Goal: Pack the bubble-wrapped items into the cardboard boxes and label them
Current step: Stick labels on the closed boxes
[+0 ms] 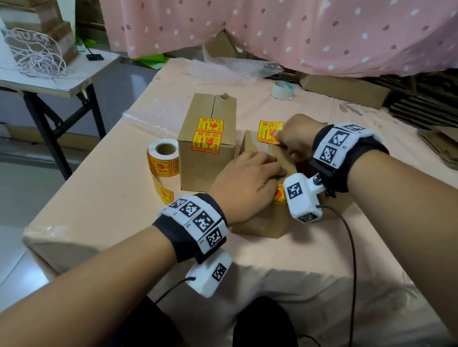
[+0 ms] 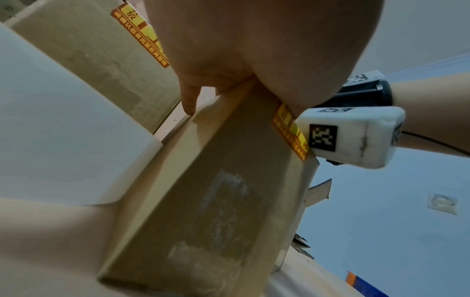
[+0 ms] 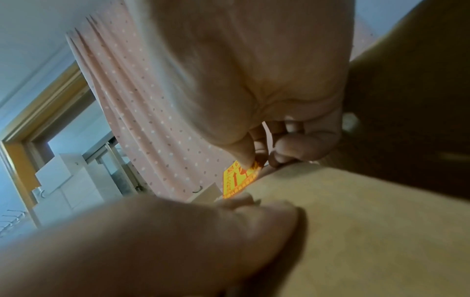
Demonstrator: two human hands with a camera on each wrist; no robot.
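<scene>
A closed cardboard box [image 1: 256,221] stands in front of me on the table, with a yellow fragile label [image 1: 279,197] on its front face. My left hand [image 1: 250,175] lies flat on its top, fingers straight, pressing it down; in the left wrist view the palm [image 2: 241,50] rests on the box [image 2: 216,201]. My right hand [image 1: 290,140] pinches a yellow fragile label [image 1: 269,132] at the box's far top edge; in the right wrist view the fingertips [image 3: 248,160] hold that label [image 3: 239,180]. A second sealed box [image 1: 205,142] with two labels stands to the left.
A roll of yellow labels [image 1: 164,156] sits left of the boxes. A tape roll [image 1: 283,90] and bubble wrap [image 1: 224,69] lie at the far side. Flat cardboard stacks [image 1: 451,145] fill the right. A side table [image 1: 34,73] with cord stands left. Cables hang from both wrists.
</scene>
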